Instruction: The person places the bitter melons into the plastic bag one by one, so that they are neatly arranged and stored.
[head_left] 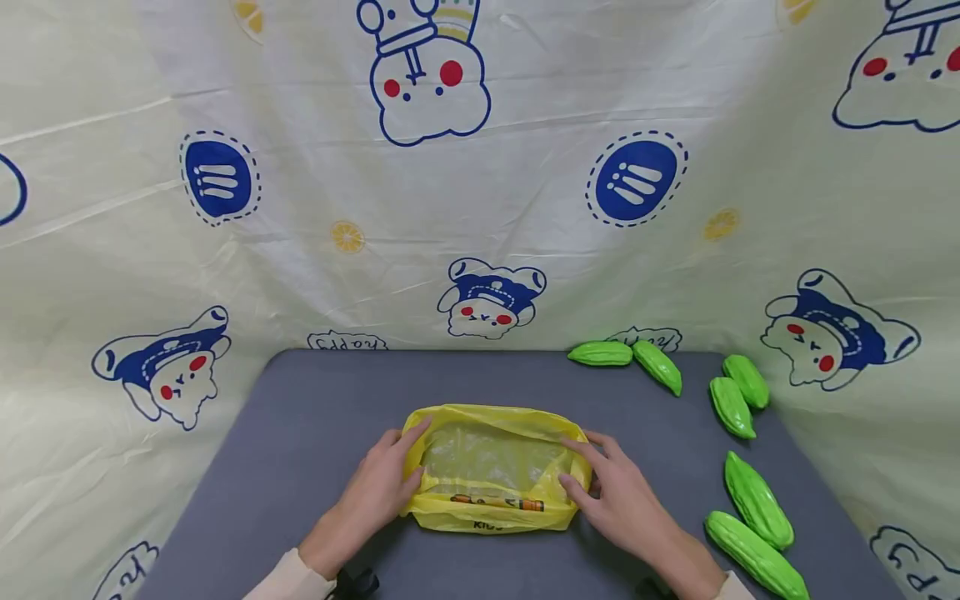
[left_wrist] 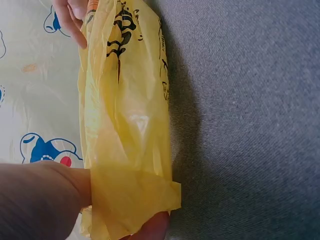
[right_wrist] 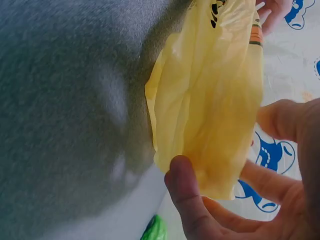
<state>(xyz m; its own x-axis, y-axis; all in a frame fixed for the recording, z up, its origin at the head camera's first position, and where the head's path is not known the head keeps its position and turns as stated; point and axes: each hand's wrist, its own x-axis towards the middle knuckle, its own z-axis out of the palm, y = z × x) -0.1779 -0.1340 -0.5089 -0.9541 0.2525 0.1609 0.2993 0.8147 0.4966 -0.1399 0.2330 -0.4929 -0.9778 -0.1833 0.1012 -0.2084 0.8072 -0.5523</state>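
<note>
- The yellow bag [head_left: 498, 518] is lying on the table [head_left: 315, 425], at the near middle.
- The left hand [head_left: 381, 479] is gripping its left rim, fingers partly bent.
- The right hand [head_left: 621, 493] is holding its right rim, fingers loosely bent.

Two hands: one left hand [head_left: 382, 479], one right hand [head_left: 618, 496]. Between them, one bag [head_left: 480, 522]. Six gourds [head_left: 656, 367], in three pairs: two beyond the right hand, two farther right beyond it, two nearer, to its right. Under the hands, one surface [head_left: 322, 417]; beyond them, one sheet [head_left: 525, 200] with two blue ovals [head_left: 217, 177] in sight.
</note>
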